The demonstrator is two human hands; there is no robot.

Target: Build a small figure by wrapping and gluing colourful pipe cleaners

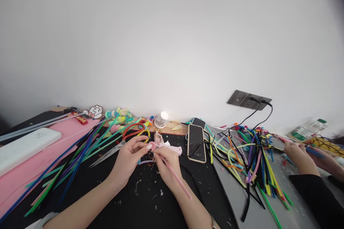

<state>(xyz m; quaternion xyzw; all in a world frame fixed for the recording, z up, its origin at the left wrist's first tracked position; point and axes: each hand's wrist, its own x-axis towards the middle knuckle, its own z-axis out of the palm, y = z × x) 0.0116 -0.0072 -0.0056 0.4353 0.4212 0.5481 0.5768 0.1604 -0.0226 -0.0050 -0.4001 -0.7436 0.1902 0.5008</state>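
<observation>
Over the black mat, my left hand (128, 158) pinches a small pink coil (152, 146) between thumb and fingertips. My right hand (168, 161) is closed on a pink pipe cleaner (178, 180), whose free end trails back over the wrist. The coil seems to be the wound end of that pipe cleaner, though fingers partly hide the join. Just behind my hands lies a pale pink hot glue gun (176, 149), partly covered by my right hand. Large scissors (107, 154) with red handles rest left of my left hand.
Pipe cleaners (77, 154) spread across the left, with another bundle (262, 161) at right. A paper cup (161, 119) and a phone (196, 143) stand and lie behind. Far right, a co-worker's hands (303, 157) hold a pipe cleaner. Cables run from a wall socket (248, 99).
</observation>
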